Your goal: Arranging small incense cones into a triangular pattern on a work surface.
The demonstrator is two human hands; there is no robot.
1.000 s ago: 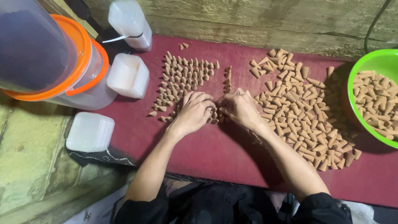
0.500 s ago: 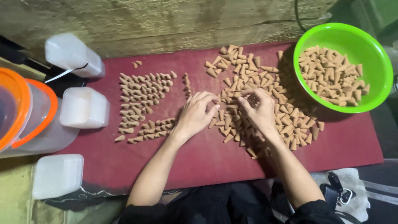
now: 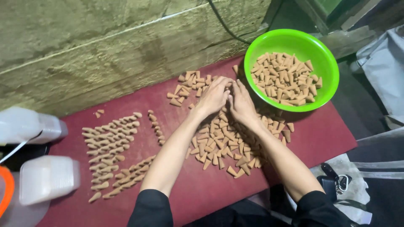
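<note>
Head view first, from the left: we see two white plastic tubs [image 3: 48, 178] at the edge of the red mat [image 3: 320, 134], then cones laid in neat rows [image 3: 111, 147] on it. Further right lies the loose pile of cones [image 3: 221, 145], and both of our hands rest on its far end. Our left hand [image 3: 213, 96] lies palm down with the fingers together and curled over the cones; our right hand [image 3: 242, 103] sits just beside it, fingers together and flat on the pile. We cannot tell whether either hand pinches a cone, since the fingertips are hidden. Rightmost stands the green bowl [image 3: 326, 69], part full of more cones and touching the pile. We judge that a sweep of the right hand could knock the bowl or push cones under its rim, and that our forearms, lying across the pile, could scatter cones off the mat's near edge. A grey bag [image 3: 385, 71] and a strap with a clip [image 3: 336, 183] crowd the right side
</note>
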